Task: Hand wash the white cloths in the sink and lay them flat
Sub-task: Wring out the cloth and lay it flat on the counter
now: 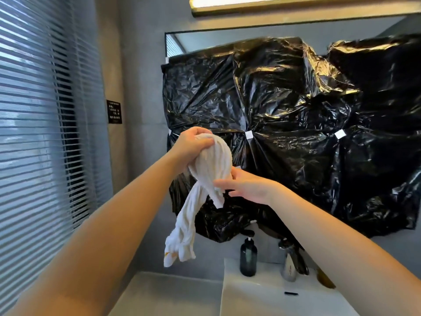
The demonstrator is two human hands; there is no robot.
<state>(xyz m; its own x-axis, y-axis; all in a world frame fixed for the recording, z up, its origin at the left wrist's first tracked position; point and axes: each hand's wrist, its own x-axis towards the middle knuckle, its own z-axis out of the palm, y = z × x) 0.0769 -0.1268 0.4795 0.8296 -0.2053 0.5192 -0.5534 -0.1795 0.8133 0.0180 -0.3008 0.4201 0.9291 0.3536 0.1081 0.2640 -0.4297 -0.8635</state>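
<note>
A white cloth [208, 166], bunched and twisted, hangs high in front of the wall, well above the white sink [255, 293]. My left hand [193, 144] grips its top bundle with curled fingers. My right hand [248, 187] sits lower at the cloth's right side, thumb and fingers closing on a short hanging end. A longer tail [182, 238] dangles down to the left, with a small yellow mark near its tip.
A dark soap pump bottle [248, 258] and a chrome tap [290, 263] stand at the sink's back edge. Black plastic sheeting [307, 124] covers the mirror. Window blinds [34, 133] fill the left side. A pale counter [173, 295] lies left of the sink.
</note>
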